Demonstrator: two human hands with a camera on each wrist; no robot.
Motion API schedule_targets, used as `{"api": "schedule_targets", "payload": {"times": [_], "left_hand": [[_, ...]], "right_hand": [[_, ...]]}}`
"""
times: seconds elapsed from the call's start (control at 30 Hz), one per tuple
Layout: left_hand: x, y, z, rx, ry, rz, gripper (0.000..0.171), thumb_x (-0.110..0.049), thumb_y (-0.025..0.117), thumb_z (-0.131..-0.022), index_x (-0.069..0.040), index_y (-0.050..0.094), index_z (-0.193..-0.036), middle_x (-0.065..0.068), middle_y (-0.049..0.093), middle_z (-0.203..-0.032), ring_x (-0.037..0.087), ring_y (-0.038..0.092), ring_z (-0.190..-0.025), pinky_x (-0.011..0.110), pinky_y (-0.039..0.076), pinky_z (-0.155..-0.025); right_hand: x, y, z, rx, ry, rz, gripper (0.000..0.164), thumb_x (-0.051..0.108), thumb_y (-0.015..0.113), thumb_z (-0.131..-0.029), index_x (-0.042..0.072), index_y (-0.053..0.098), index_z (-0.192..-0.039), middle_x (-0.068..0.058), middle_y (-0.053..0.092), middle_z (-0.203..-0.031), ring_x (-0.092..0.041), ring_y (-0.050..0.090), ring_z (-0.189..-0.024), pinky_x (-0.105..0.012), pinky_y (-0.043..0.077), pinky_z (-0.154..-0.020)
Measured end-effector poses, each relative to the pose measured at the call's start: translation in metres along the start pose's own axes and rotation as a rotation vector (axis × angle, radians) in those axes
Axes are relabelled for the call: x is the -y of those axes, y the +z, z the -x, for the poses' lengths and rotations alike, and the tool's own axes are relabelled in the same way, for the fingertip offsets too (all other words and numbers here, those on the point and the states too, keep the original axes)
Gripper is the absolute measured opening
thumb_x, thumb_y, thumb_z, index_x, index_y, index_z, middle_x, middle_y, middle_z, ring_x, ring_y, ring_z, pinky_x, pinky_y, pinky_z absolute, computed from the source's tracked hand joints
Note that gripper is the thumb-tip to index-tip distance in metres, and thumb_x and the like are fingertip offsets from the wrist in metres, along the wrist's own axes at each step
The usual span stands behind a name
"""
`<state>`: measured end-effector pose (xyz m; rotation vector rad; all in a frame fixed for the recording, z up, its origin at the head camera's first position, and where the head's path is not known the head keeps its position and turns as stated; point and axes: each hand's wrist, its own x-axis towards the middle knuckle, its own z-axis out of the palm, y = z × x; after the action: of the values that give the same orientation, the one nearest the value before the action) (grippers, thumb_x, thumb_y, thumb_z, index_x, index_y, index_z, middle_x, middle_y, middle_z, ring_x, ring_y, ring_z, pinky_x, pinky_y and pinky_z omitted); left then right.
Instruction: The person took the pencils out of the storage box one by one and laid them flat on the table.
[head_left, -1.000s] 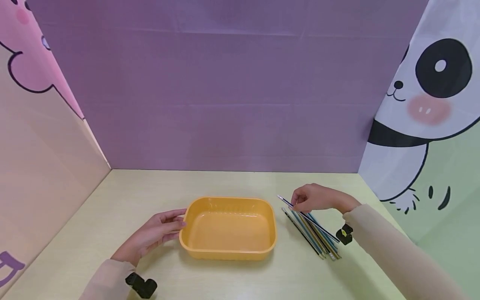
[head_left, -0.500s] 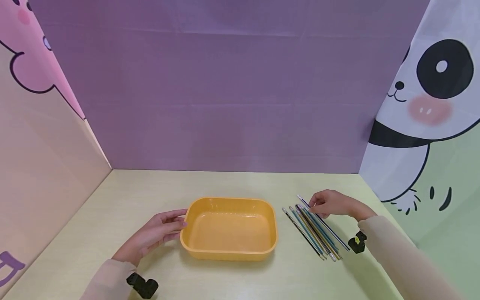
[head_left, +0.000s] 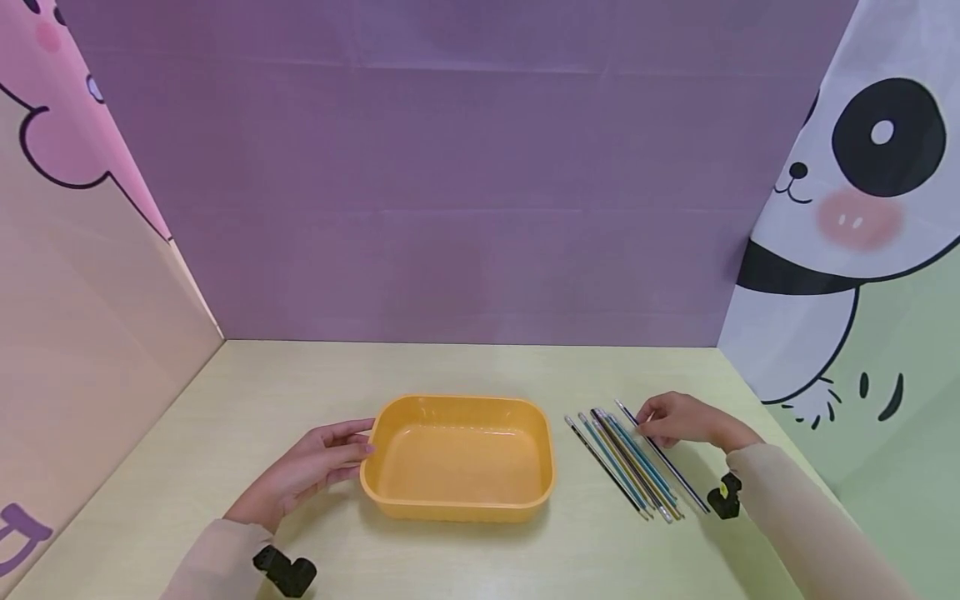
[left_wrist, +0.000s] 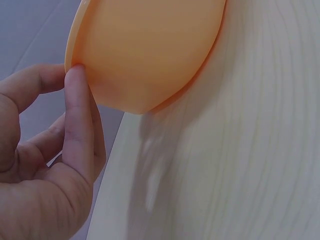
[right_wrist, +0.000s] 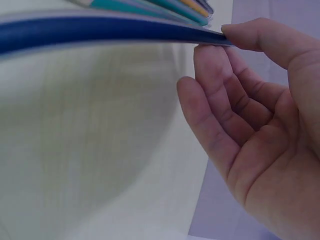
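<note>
A yellow-orange plastic tray (head_left: 457, 458) stands at the middle of the table. My left hand (head_left: 318, 462) holds its left end, with thumb and fingertips at the rim, as the left wrist view also shows. To the tray's right, my right hand (head_left: 678, 418) pinches a dark blue, pale-striped pencil (head_left: 678, 476) between thumb and fingers near its far end. In the right wrist view this pencil (right_wrist: 100, 30) crosses the top. Several other pencils (head_left: 641, 457), teal, gold and black, lie side by side just left of it.
The pale wooden table (head_left: 315, 375) backs onto a purple wall (head_left: 465, 192). A side panel with a panda picture (head_left: 862, 208) stands at the right, and a pinkish panel (head_left: 97, 333) at the left. Each sleeve carries a black wrist camera.
My right hand has carried the blue pencil rightward and down, from above the other pencils to beside them. My left hand and the tray have stayed in place.
</note>
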<state>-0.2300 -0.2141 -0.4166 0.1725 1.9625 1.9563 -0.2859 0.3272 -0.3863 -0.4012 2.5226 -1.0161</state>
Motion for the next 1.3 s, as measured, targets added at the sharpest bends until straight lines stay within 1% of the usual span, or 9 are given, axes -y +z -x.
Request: {"api": "schedule_targets", "payload": {"times": [0.27,0.47,0.6,0.9,1.1,1.23,1.3], "left_hand": [[0.000,0.000,0.001,0.007,0.015,-0.007,0.068,-0.010,0.068,-0.096,0.014,0.031,-0.149,0.009,0.056,-0.107,0.014,0.065,-0.093,0.029,0.058,-0.084],[0.000,-0.001,0.001,0.009,0.011,-0.001,0.069,-0.011,0.068,-0.096,0.014,0.031,-0.149,0.009,0.057,-0.107,0.014,0.065,-0.092,0.029,0.058,-0.084],[-0.001,0.000,0.001,0.005,0.004,-0.004,0.069,-0.011,0.068,-0.096,0.013,0.031,-0.149,0.009,0.057,-0.108,0.014,0.065,-0.092,0.029,0.058,-0.085],[-0.001,-0.001,0.001,0.022,0.010,-0.002,0.068,-0.011,0.067,-0.097,0.014,0.030,-0.150,0.010,0.058,-0.108,0.016,0.066,-0.095,0.030,0.058,-0.085],[-0.001,-0.003,-0.001,0.027,0.003,-0.001,0.070,-0.011,0.066,-0.097,0.014,0.028,-0.150,0.012,0.059,-0.110,0.017,0.066,-0.096,0.031,0.057,-0.087],[-0.002,-0.004,-0.002,0.047,0.005,-0.003,0.070,-0.011,0.065,-0.098,0.014,0.027,-0.150,0.013,0.061,-0.114,0.019,0.066,-0.100,0.033,0.057,-0.089],[-0.002,-0.004,-0.002,0.059,0.003,-0.004,0.069,-0.012,0.064,-0.098,0.015,0.027,-0.150,0.013,0.063,-0.117,0.020,0.067,-0.101,0.033,0.057,-0.089]], "right_hand": [[-0.011,0.001,0.000,0.003,0.005,-0.016,0.023,0.014,0.065,-0.097,-0.006,0.063,-0.107,-0.005,0.060,-0.076,-0.018,0.057,-0.069,-0.033,0.055,-0.066],[-0.012,0.001,-0.002,-0.011,0.014,-0.030,0.023,0.014,0.064,-0.098,-0.006,0.062,-0.108,-0.005,0.061,-0.079,-0.018,0.058,-0.072,-0.031,0.055,-0.066],[-0.012,0.001,-0.002,-0.016,0.011,-0.029,0.024,0.014,0.064,-0.097,-0.006,0.062,-0.109,-0.005,0.062,-0.078,-0.019,0.058,-0.074,-0.032,0.054,-0.068],[-0.010,0.002,-0.002,-0.008,-0.037,-0.021,0.027,0.016,0.063,-0.097,-0.007,0.062,-0.111,-0.005,0.061,-0.078,-0.022,0.058,-0.076,-0.031,0.052,-0.069],[-0.007,0.003,0.000,-0.036,-0.076,-0.019,0.029,0.015,0.060,-0.097,-0.009,0.061,-0.113,-0.009,0.063,-0.086,-0.024,0.059,-0.078,-0.034,0.054,-0.071],[-0.005,0.005,0.001,-0.064,-0.079,-0.013,0.028,0.015,0.059,-0.098,-0.008,0.062,-0.114,-0.011,0.066,-0.092,-0.024,0.062,-0.082,-0.033,0.056,-0.074],[-0.005,0.006,0.002,-0.086,-0.078,-0.004,0.028,0.016,0.059,-0.098,-0.007,0.063,-0.114,-0.011,0.067,-0.092,-0.025,0.063,-0.082,-0.033,0.056,-0.074]]}}
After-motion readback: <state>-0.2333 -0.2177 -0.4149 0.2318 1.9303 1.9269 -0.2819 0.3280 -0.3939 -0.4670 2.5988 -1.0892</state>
